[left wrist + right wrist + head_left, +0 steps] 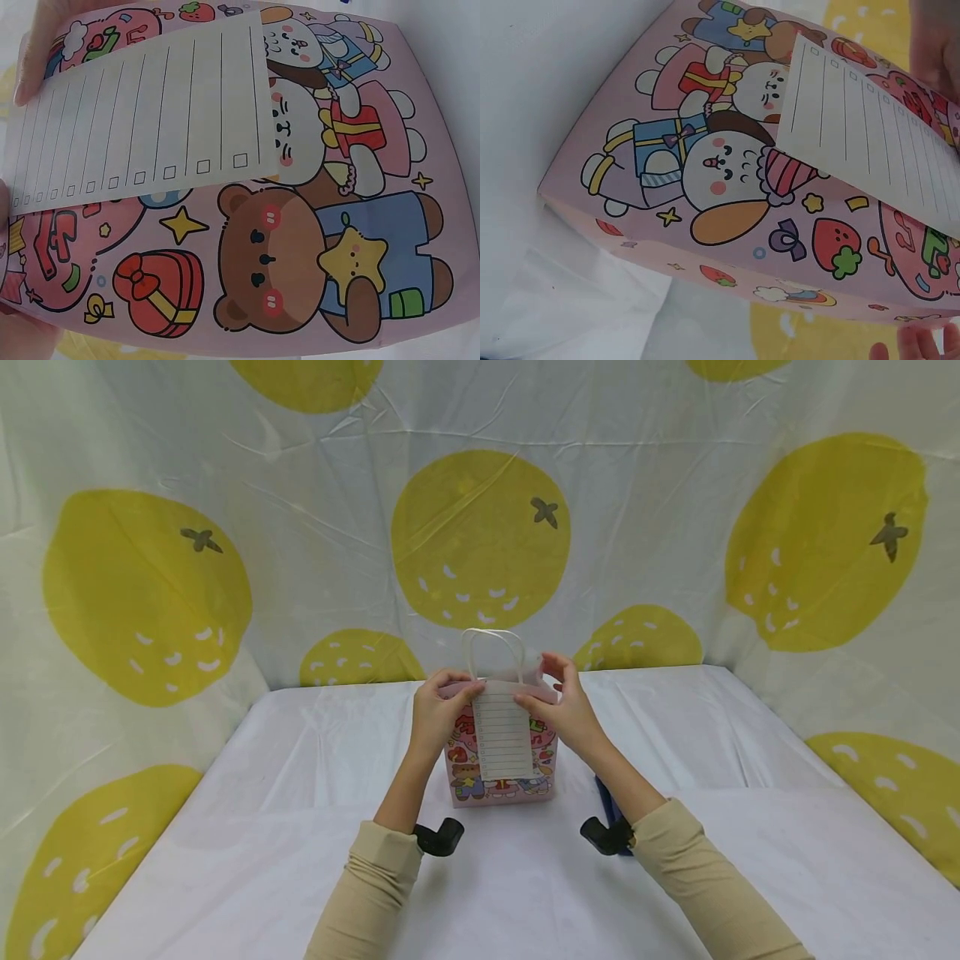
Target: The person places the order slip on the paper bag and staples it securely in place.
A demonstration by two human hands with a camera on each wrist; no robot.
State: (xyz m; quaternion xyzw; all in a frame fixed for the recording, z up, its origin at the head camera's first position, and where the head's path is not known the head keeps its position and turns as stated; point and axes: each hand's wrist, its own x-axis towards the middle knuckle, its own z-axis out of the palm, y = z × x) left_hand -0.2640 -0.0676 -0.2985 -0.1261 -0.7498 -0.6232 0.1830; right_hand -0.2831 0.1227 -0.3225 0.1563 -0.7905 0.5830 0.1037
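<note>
A pink paper gift bag [502, 797] printed with cartoon animals stands upright, its white handles [495, 632] raised. Against its front lies a lined checklist sheet [504, 735]; in the left wrist view the sheet's lower edge lifts off the printed bear [270, 262]. My left hand [441, 714] pinches the sheet's upper left corner at the bag's rim, thumb in front. On the other side my right hand [568, 706] has its thumb on the sheet's upper right edge, with the remaining fingers [919, 341] bent beyond the bag's side.
A dark blue object [609, 802] lies on the white-covered table [300, 877], partly hidden by the right forearm. Behind the bag hangs a white curtain [637, 485] with yellow fruit prints. Black wrist cameras [441, 837] sit at both cuffs.
</note>
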